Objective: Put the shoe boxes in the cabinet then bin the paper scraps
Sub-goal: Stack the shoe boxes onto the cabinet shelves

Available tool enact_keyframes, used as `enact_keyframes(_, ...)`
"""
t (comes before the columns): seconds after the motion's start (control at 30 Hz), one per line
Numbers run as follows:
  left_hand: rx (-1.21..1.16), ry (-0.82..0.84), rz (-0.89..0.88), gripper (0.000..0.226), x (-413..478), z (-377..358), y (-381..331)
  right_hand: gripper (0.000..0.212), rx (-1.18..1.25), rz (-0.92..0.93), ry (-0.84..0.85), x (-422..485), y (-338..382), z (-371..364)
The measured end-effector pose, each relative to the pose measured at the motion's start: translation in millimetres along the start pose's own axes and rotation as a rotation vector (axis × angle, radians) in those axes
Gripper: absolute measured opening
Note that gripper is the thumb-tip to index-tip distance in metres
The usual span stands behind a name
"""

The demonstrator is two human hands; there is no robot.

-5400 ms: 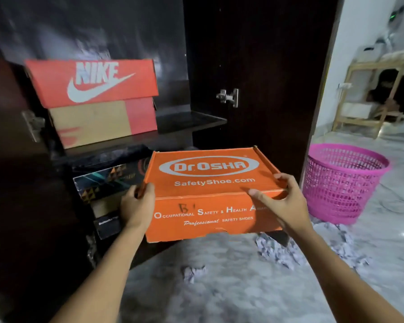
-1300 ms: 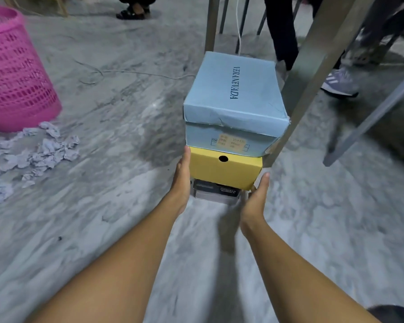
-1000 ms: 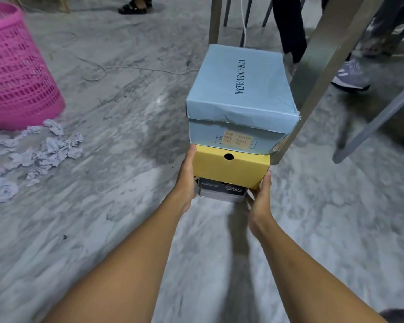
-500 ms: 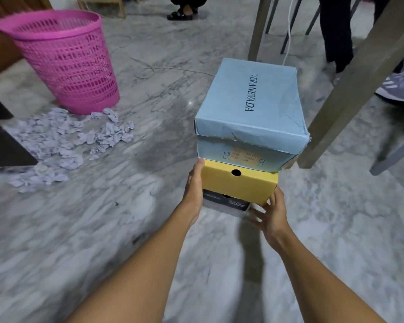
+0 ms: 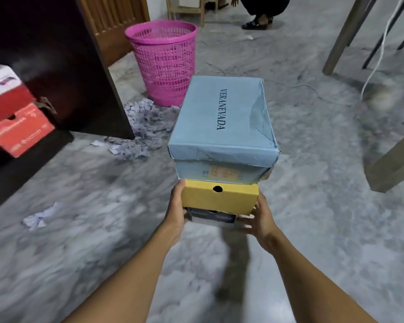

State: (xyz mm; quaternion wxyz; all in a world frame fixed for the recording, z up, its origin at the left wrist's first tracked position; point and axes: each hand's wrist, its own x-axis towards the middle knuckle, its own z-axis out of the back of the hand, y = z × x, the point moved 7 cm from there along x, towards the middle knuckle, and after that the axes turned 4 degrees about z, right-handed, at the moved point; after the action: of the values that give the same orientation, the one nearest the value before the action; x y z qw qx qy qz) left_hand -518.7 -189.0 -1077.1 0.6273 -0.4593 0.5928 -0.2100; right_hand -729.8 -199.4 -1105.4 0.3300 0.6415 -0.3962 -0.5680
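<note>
**Hazards.** The cabinet (image 5: 56, 66) stands at left, and its dark side panel juts out between the stack and the shelf. I judge that a tight swing left would clip it. A table leg (image 5: 394, 164) stands just right of the stack, and a wide swing would strike that instead. The blue box (image 5: 222, 122) is the largest and topmost of three. It overhangs the yellow box (image 5: 219, 199) on both sides, and neither hand touches it. I judge that a tilt or an abrupt stop would slide it off. Scraps (image 5: 145, 127) lie on the floor (image 5: 313, 229) between the bin (image 5: 163, 64) and the cabinet, on the likely path, and a foot may slip on them.

**Position.** The stack is at centre view, apart from the cabinet, where a red box (image 5: 16, 127) already sits. The blue box rests on the yellow box, and the yellow box rests on a dark box (image 5: 212, 216).
- The left hand (image 5: 176, 213) presses flat, thumb up, against the left sides of the yellow and dark boxes. Its fingertips are hidden.
- The right hand (image 5: 260, 220) cups the dark box's lower right corner, with fingers curled under and thumb beside the yellow box.

Both hands sit at the base, below the bulk of the load.
</note>
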Motion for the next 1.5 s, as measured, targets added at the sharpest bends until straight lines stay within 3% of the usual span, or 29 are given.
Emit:
enact_keyframes(0.2,-0.103,-0.132,-0.030,0.040,-6.8,59.9,2.0,0.085,-0.095,0.000,0.128,6.9,-2.8,-58.0)
enact_keyframes(0.37,-0.115,-0.150,-0.051,0.039,-13.5,76.7,-4.8,0.047,-0.077,0.024,0.129,8.5,1.2,-78.7)
enact_keyframes(0.47,-0.096,-0.155,-0.115,0.053,-17.6,78.8,-12.6,0.040,-0.102,0.124,0.082,7.6,15.8,-78.6)
enact_keyframes(0.6,0.058,-0.300,-0.416,0.068,-32.7,89.7,-42.5,0.081,-0.061,0.366,-0.108,4.2,67.8,-65.0)
enact_keyframes(0.63,0.111,-0.330,-0.511,0.070,-41.1,89.3,-56.1,0.079,-0.032,0.420,-0.120,4.0,85.3,-61.3)
enact_keyframes(0.7,0.155,-0.347,-0.668,0.076,-51.9,85.2,-83.1,0.064,0.002,0.494,-0.047,3.3,119.9,-61.4)
enact_keyframes(0.77,0.123,-0.304,-0.727,0.076,-53.9,79.0,-104.3,0.062,-0.068,0.495,0.108,0.4,146.6,-71.7)
enact_keyframes(0.9,-0.042,-0.164,-0.576,0.073,-40.6,70.1,-121.9,0.063,-0.304,0.419,0.345,-8.2,164.6,-96.2)
enact_keyframes(1.1,-0.216,-0.225,-0.557,0.069,-49.3,66.1,-134.0,0.046,-0.321,0.505,0.327,-19.8,181.8,-109.4)
enact_keyframes(1.2,-0.248,-0.285,-0.627,0.071,-66.2,69.3,-149.7,0.046,-0.312,0.548,0.350,-29.2,204.2,-118.1)
enact_keyframes(1.37,-0.265,-0.382,-0.715,0.062,-107.5,88.3,-178.6,0.045,-0.375,0.536,0.453,-50.6,247.3,-153.0)
enact_keyframes(1.5,-0.319,-0.484,-0.800,0.073,-142.6,117.2,-203.8,0.028,-0.397,0.555,0.540,-73.7,277.3,-200.1)
